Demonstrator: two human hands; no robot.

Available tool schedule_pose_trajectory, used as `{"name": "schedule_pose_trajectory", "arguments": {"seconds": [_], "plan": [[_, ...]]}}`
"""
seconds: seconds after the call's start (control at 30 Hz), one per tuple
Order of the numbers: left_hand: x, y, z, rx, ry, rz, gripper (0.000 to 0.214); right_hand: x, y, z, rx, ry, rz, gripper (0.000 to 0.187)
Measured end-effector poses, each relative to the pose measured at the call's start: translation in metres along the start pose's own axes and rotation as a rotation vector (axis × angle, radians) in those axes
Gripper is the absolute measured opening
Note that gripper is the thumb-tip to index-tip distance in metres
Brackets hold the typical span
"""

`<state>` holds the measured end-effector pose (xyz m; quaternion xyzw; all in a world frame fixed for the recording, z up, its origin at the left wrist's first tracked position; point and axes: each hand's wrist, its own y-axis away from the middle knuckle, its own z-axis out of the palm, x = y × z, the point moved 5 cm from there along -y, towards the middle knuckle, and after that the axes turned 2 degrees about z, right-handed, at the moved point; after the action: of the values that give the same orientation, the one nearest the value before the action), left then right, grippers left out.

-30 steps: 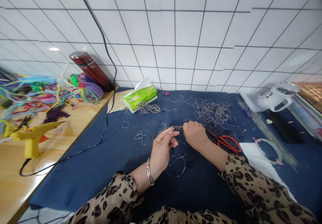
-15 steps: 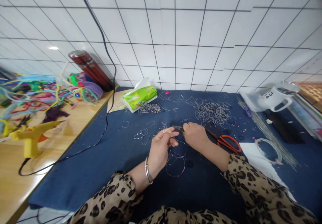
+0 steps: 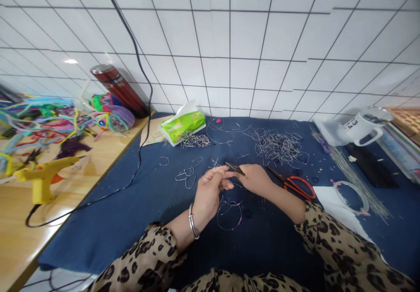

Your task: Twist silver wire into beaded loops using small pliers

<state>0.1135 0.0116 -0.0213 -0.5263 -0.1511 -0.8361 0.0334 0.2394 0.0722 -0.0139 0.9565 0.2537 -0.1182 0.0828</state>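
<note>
My left hand (image 3: 211,187) is closed in a pinch on a thin wire, most of it hidden by the fingers. Gripped in my right hand (image 3: 256,179) is a pair of pliers (image 3: 235,168), whose dark narrow jaws reach the left fingertips. The pliers' handles are hidden in my palm. Below the hands, thin wire rings with small pink beads (image 3: 229,216) lie on the dark blue cloth (image 3: 269,244). Bent wire pieces (image 3: 186,177) lie left of my left hand. A tangled heap of wire pieces (image 3: 277,145) sits beyond my right hand.
Orange-handled scissors (image 3: 299,187) lie right of my right hand. A green tissue pack (image 3: 182,124) stands at the back. Straight wires (image 3: 356,180), a clear coil (image 3: 351,197) and a white mug (image 3: 364,125) are at right. A yellow glue gun (image 3: 44,176) and black cable (image 3: 139,147) are left.
My right hand has shifted slightly down and right and turned, so more of the pliers' jaws shows. My left hand has stayed nearly in place, still pinching.
</note>
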Motion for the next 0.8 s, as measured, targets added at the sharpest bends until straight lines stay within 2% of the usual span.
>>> {"name": "schedule_pose_trajectory", "arguments": {"seconds": [0.17, 0.33, 0.57, 0.8], "plan": [[-0.005, -0.0004, 0.001, -0.005, 0.022, -0.014, 0.027, 0.0038, 0.0026, -0.0078, 0.092, 0.026, 0.01, 0.03], [-0.0063, -0.0018, 0.0011, -0.023, 0.031, -0.012, 0.027, 0.0057, 0.0042, -0.0078, 0.127, 0.038, -0.022, 0.028], [-0.0089, -0.0024, 0.0035, -0.066, -0.002, -0.015, 0.025, 0.0046, 0.0046, -0.0039, 0.097, -0.009, -0.066, 0.029], [-0.0099, -0.0025, 0.0037, -0.085, -0.002, -0.018, 0.024, 0.0061, 0.0039, -0.0022, 0.063, 0.01, -0.05, 0.03]]}}
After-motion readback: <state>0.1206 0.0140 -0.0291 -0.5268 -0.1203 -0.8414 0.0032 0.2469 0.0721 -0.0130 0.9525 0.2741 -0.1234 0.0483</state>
